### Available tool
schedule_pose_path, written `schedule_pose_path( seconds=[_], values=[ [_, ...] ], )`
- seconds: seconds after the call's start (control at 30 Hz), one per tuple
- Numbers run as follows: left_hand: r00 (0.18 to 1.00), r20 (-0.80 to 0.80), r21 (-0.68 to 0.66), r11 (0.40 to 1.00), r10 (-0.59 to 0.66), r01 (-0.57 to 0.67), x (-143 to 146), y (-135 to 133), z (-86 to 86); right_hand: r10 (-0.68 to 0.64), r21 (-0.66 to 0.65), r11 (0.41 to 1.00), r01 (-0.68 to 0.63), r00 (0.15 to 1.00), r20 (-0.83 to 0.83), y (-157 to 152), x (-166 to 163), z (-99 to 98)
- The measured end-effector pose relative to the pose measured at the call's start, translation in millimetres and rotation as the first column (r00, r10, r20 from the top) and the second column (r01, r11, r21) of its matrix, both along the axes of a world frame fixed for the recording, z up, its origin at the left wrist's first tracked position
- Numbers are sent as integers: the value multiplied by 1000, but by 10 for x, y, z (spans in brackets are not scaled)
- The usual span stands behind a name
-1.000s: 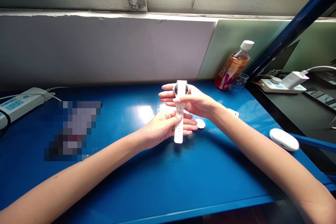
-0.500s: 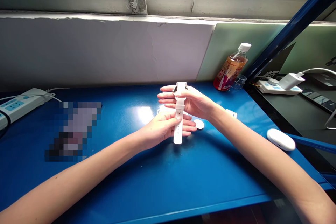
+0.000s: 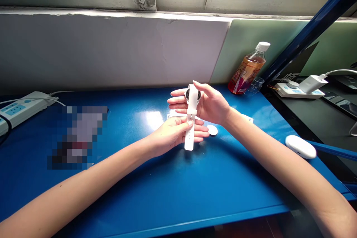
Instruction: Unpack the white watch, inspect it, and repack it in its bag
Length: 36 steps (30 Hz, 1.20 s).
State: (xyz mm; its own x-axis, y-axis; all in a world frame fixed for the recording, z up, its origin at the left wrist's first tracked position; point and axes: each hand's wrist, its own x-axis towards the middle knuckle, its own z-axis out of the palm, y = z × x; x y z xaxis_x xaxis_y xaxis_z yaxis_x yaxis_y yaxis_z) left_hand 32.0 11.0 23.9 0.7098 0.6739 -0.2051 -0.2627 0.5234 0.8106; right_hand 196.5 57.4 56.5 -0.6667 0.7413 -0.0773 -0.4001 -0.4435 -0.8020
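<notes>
A white wristwatch (image 3: 191, 115) with a round dark case is held upright above the blue table (image 3: 173, 182). My right hand (image 3: 208, 105) supports the case from behind, fingers pointing left and the thumb raised off it. My left hand (image 3: 174, 134) pinches the lower strap between thumb and fingers. The strap's free end hangs down just below my left fingers. A small white round disc (image 3: 212, 130) lies on the table beside my hands.
A bottle of orange drink (image 3: 247, 69) leans at the back right beside a small clear cup (image 3: 256, 84). White power strips sit at far left (image 3: 19, 108) and far right (image 3: 297, 89). A white oval case (image 3: 300, 146) lies at the right edge. A blurred patch (image 3: 79, 135) covers something left.
My right thumb has lifted off the watch case and now points up. Both hands and the watch stay in nearly the same place.
</notes>
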Motion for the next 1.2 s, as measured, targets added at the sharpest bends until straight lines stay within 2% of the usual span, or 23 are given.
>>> schedule_pose_path(
  seconds=[0.53, 0.73, 1.0, 1.1, 1.2],
  values=[
    [1000, -1, -20, 1000, 24, -24, 7, -6, -24, 3, -9, 1000, -3, 1000, 13, -9, 0, -3],
    [1000, 14, -24, 1000, 19, -19, 11, -15, 0, 16, -40, 999, -17, 1000, -8, -3, -8, 5],
    [999, -43, -50, 999, -9, 6, -13, -22, 43, 9, -61, 998, -14, 996, -83, 34, 15, -20],
    [1000, -11, -73, 997, -25, 24, -31, -12, 41, -69, -95, 994, 60, 993, -94, 46, 23, -19],
    [996, 72, -169, 984, -46, 58, -55, 23, 43, -245, -74, 969, 237, 960, -138, 90, 46, -4]
  ],
)
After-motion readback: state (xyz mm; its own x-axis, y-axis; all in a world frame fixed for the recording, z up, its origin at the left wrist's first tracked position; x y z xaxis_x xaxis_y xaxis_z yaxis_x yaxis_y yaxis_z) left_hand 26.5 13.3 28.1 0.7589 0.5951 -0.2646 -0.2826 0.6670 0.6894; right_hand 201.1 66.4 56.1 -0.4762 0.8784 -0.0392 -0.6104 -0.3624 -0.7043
